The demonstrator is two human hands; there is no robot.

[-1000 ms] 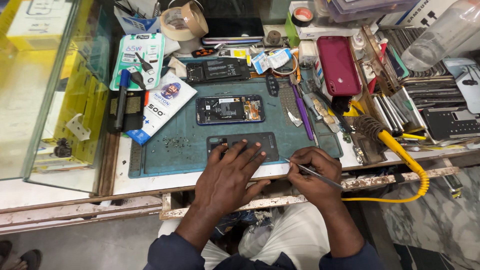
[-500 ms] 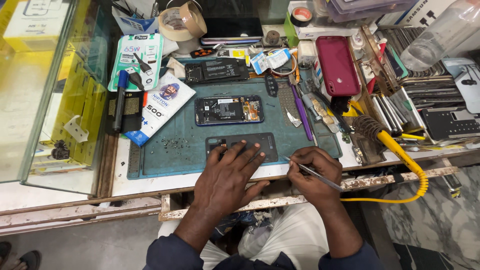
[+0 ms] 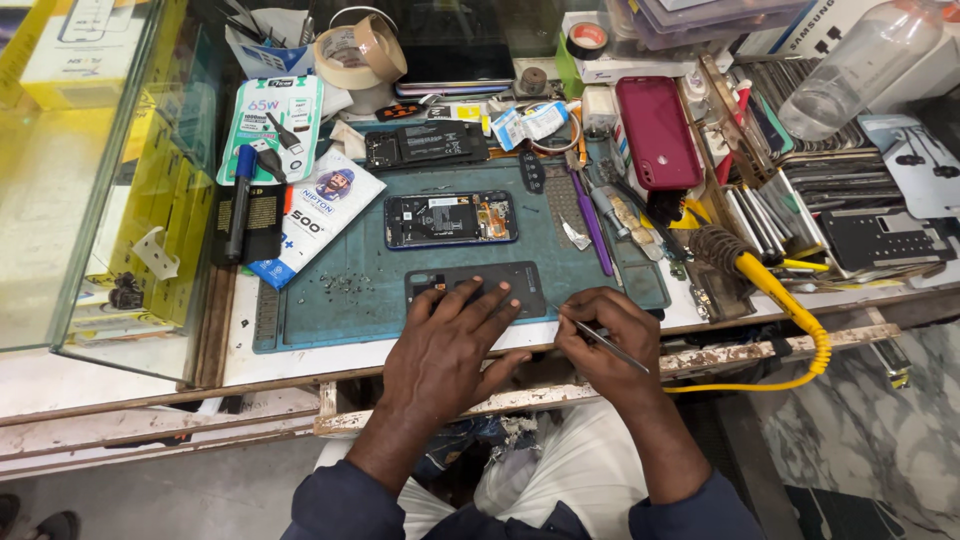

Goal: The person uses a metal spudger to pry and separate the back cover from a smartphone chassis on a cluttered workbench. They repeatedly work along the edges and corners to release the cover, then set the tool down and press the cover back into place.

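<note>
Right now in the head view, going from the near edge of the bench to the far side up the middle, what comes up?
Left hand pressing flat on the dark grey phone panel → opened blue-framed phone showing its insides → black rectangular battery → dark tablet at the back.

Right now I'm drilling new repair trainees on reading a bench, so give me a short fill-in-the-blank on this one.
1. The left hand presses flat on a dark phone ____ panel.
2. The right hand pinches metal ____.
3. Both rest on a ____ work mat.
4. The opened phone lies ____ from the person than the panel.

Missing: back; tweezers; green; farther
</note>
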